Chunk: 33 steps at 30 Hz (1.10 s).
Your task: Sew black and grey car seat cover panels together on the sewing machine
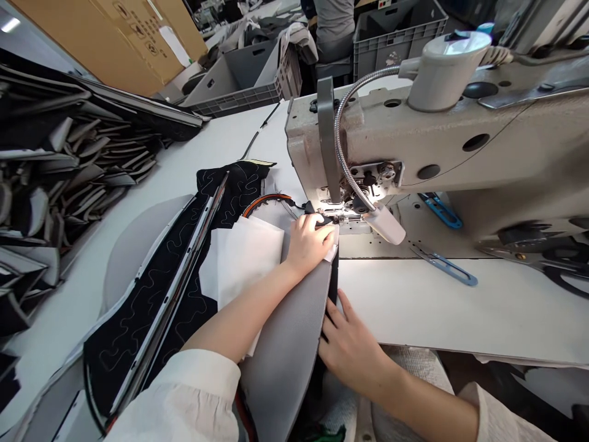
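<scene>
A large grey fabric panel [294, 325] with a black edge runs up to the needle area of a sewing machine [363, 141]. My left hand [309, 244] presses on the panel close by the presser foot, its fingers bent over the fabric and a small white tab. Lower down, my right hand [352, 350] grips the panel's black right edge; some fingertips are hidden there. White sheets [248, 255] lie beneath my left forearm. To the left spreads black quilted fabric [138, 313] with wavy stitching and a long zipper-like strip. An orange-edged curved piece [267, 199] sits behind the sheets.
Two blue thread snips [448, 270] [442, 212] lie right of the needle, with black scissors [565, 264] farther right. A lamp head [386, 224] hangs beside the needle. Stacked cut pieces [92, 153] fill the left. Behind are grey crates [248, 77], a cardboard box [115, 43] and a seated person [335, 27].
</scene>
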### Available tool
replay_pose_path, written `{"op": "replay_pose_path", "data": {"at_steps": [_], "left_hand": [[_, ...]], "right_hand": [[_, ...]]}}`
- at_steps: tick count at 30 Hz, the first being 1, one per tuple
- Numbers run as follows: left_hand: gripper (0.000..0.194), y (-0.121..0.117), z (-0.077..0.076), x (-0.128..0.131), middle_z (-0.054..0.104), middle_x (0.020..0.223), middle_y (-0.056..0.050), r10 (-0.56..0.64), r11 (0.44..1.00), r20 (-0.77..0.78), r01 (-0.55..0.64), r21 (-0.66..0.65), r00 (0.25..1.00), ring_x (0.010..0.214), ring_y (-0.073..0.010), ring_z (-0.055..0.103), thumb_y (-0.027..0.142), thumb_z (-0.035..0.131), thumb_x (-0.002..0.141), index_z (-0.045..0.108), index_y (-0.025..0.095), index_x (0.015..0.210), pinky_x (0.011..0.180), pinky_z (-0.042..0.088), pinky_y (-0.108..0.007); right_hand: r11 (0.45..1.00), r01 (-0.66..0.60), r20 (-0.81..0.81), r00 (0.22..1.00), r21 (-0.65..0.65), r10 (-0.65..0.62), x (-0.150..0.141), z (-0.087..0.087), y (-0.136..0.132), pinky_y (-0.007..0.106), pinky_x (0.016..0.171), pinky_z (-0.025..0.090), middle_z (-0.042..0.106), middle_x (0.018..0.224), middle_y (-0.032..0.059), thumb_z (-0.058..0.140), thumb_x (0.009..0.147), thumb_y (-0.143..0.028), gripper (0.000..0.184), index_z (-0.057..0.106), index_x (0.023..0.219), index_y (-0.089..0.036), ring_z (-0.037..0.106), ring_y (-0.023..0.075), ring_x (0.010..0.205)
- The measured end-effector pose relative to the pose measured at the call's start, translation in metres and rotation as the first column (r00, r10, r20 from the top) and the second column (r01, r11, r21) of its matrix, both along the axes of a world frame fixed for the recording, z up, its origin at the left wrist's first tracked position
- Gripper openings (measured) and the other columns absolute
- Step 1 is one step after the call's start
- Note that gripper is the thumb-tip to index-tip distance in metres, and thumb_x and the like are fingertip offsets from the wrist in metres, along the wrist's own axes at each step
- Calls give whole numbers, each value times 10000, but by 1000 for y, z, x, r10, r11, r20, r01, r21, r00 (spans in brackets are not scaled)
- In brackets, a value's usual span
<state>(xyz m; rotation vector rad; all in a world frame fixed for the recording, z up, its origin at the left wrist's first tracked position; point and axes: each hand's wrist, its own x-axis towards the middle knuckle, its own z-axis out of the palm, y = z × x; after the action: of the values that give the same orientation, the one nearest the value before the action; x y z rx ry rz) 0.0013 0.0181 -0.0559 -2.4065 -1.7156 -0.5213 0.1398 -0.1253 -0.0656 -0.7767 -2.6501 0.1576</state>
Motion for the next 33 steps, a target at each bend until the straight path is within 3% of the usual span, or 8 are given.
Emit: {"op": "replay_pose_path", "data": {"at_steps": [3,7,11,13,16,21,27,33], "left_hand": [[201,-14,14,6,535,1043,-106,0,1000,-173,-3,-14,985,961,-266,460,196,471,852,670,218,845,785,362,-394],[289,-47,33,10,576,918,-108,-78,968,-246,14,-251,966,875,-265,517,336,473,859,602,197,1078,693,382,-353],[748,-65,50,3,633,1008,-85,-97,804,-169,-24,-594,981,781,-243,597,453,552,766,278,194,1413,576,381,-291],[767,-65,54,-2,662,945,-63,-98,731,-127,-15,-683,987,730,-228,616,377,526,766,208,197,1441,535,368,-267],[758,-62,56,-5,649,688,-13,-78,681,-73,0,-732,994,563,-193,586,231,450,750,173,173,1453,466,320,-244],[751,-58,49,3,639,636,-26,-45,696,-58,-10,-718,997,493,-180,547,146,389,732,177,150,1453,461,306,-249],[723,-30,46,17,688,807,-85,-29,721,-44,-10,-693,999,653,-223,615,157,378,736,213,117,1439,502,353,-256],[715,-21,45,23,686,901,-118,13,738,-58,-49,-673,998,694,-216,621,169,380,739,217,80,1429,524,370,-257]], "right_hand": [[999,-22,-30,999,41,24,-6,-4,-12,665,1002,273,571,1177,145,524,862,-213,243,662,1056,-162,413,377,1196],[999,-23,-68,997,46,26,-10,-7,-22,674,1008,259,596,1115,127,535,848,-196,206,680,993,-178,450,350,1153],[999,-34,-61,998,35,36,-8,-6,-22,684,1022,222,593,1130,116,524,854,-199,186,685,945,-182,440,346,1166],[998,-37,-43,998,42,39,-7,-3,-22,676,1025,224,583,1157,122,522,854,-199,181,682,930,-168,422,350,1185],[997,-48,-12,999,52,49,-6,-1,-23,656,1019,256,575,1177,135,516,855,-202,196,669,968,-154,403,357,1211],[997,-39,-24,999,64,41,-2,-5,-21,598,1011,327,575,1171,134,491,863,-194,277,615,1102,-132,402,360,1220],[997,-70,-10,997,36,70,13,-5,5,545,1027,342,562,1203,133,474,869,-165,291,585,1136,-127,402,328,1237],[992,-120,53,992,42,118,17,-2,17,618,1017,292,558,1196,177,475,880,-196,241,619,1056,-117,397,343,1238]]}}
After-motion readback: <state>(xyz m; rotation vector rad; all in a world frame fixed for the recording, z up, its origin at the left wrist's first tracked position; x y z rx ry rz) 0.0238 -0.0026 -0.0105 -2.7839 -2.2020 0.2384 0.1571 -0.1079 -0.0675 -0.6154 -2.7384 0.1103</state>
